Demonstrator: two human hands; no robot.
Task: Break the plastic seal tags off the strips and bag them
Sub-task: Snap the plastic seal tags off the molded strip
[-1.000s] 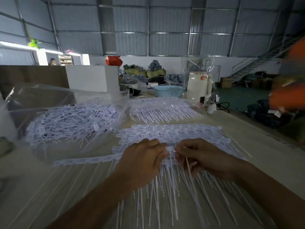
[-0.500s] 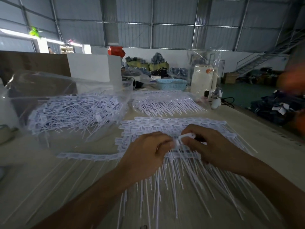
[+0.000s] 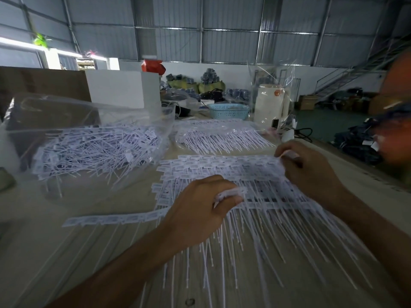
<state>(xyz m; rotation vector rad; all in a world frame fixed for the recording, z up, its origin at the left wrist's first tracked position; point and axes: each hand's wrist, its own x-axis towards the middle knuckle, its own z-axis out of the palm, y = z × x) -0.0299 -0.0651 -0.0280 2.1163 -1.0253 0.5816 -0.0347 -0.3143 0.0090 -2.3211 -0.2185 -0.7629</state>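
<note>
Strips lie stacked between both hands, each pinching tags.

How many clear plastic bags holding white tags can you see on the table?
2: one large clear plastic bag of loose white tags at left, one flatter clear bag behind the strips. Others may be hidden.

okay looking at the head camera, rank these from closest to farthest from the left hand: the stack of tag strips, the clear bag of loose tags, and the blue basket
1. Stack of tag strips: directly under the left hand, which pinches a few tags.
2. Clear bag of loose tags: to its left, farther back on the table.
3. Blue basket: at the table's far end.
</note>
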